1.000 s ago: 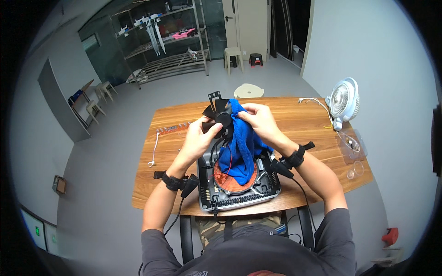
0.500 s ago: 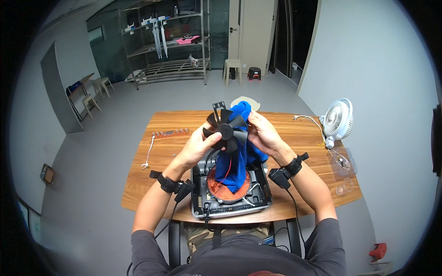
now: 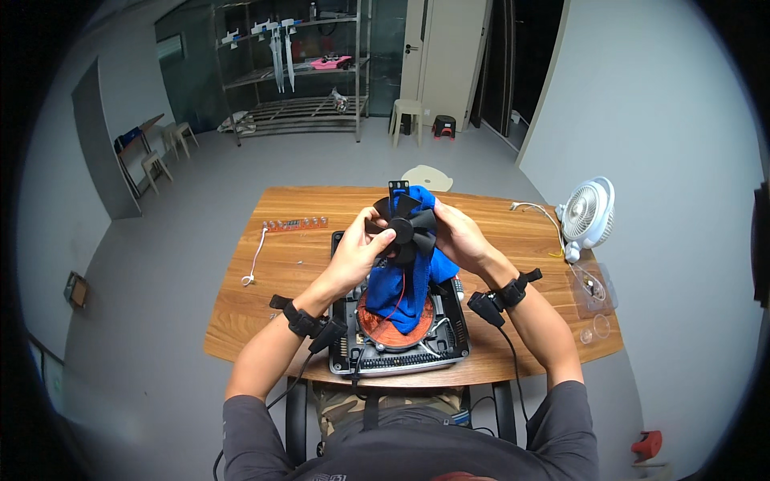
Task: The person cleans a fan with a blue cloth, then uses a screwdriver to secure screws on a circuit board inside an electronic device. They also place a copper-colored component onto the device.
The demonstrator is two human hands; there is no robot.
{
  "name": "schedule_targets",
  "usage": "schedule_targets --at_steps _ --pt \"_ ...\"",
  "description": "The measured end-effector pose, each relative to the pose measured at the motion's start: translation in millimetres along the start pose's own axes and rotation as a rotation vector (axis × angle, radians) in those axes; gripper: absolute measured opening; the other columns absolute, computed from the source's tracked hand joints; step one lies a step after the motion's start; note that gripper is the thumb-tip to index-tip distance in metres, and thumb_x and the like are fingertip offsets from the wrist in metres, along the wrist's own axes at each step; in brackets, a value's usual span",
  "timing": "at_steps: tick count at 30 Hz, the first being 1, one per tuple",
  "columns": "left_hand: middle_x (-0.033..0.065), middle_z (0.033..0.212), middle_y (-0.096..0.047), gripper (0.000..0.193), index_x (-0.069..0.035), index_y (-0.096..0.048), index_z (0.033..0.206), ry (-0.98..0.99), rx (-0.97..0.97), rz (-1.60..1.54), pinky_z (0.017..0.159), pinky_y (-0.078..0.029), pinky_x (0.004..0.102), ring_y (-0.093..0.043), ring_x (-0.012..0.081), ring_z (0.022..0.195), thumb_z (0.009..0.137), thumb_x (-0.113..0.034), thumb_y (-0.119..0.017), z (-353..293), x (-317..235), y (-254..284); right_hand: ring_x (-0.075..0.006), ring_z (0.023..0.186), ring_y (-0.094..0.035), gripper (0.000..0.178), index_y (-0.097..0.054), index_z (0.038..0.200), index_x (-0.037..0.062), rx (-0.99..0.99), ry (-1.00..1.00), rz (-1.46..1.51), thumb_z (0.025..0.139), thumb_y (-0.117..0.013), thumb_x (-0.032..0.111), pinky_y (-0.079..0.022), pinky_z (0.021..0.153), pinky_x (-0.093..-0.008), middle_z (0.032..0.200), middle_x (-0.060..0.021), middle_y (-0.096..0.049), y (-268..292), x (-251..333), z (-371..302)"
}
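Observation:
My left hand [image 3: 358, 255] grips a black cooling fan [image 3: 403, 230] above the table, thumb on its blades near the hub. A blue cloth [image 3: 405, 293] hangs behind the fan, and my right hand [image 3: 463, 238] pinches its upper part against the fan's right side. Thin red and dark wires run down from the fan. Below lies an opened induction cooker base [image 3: 405, 365] with a round copper coil [image 3: 378, 325], partly covered by the cloth's lower end. Some of the cooker's inner parts are hidden by the cloth and my hands.
The wooden table [image 3: 273, 321] carries a small circuit board strip [image 3: 297, 224] with a white cable at left. A white desk fan [image 3: 588, 212] stands at the right edge, near a clear plastic tray [image 3: 592, 287] and clear rings. A stool [image 3: 427, 178] stands beyond the table.
The fan is turned slightly, its bracket now more upright. Both hands have shifted a little, still holding the fan and cloth. The whole view has moved slightly.

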State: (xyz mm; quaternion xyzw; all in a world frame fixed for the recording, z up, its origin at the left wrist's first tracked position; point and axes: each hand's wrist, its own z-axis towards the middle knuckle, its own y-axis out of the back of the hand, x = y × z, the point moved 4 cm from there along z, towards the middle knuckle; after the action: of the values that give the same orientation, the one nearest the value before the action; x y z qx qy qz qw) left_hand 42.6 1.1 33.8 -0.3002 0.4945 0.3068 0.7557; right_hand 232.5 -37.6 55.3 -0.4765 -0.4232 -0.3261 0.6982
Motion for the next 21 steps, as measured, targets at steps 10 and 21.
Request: schedule_targets --at_steps 10,21 --pt "0.0062 0.111 -0.065 0.03 -0.003 -0.05 0.125 -0.025 -0.14 -0.027 0.076 -0.058 0.0271 -0.066 0.0107 0.094 0.104 -0.021 -0.063 11.6 -12.0 18.0 -0.0118 0.113 -0.063 0.045 -0.05 0.144 -0.0005 0.058 -0.072 -0.291 0.107 -0.057 0.024 -0.052 0.098 -0.0289 0.127 -0.0058 -0.066 -5.2 7.8 -12.5" --pt "0.0051 0.099 -0.068 0.017 -0.004 -0.054 0.108 -0.063 -0.205 0.066 0.073 -0.059 0.0252 -0.068 0.0105 0.078 0.104 -0.017 -0.063 14.0 -0.4 34.4 -0.0122 0.115 -0.062 0.04 -0.049 0.142 -0.0048 -0.183 0.378 -0.507 0.107 -0.055 0.013 -0.05 0.1 -0.0277 0.124 -0.0083 -0.066 -9.7 17.8 -3.3"
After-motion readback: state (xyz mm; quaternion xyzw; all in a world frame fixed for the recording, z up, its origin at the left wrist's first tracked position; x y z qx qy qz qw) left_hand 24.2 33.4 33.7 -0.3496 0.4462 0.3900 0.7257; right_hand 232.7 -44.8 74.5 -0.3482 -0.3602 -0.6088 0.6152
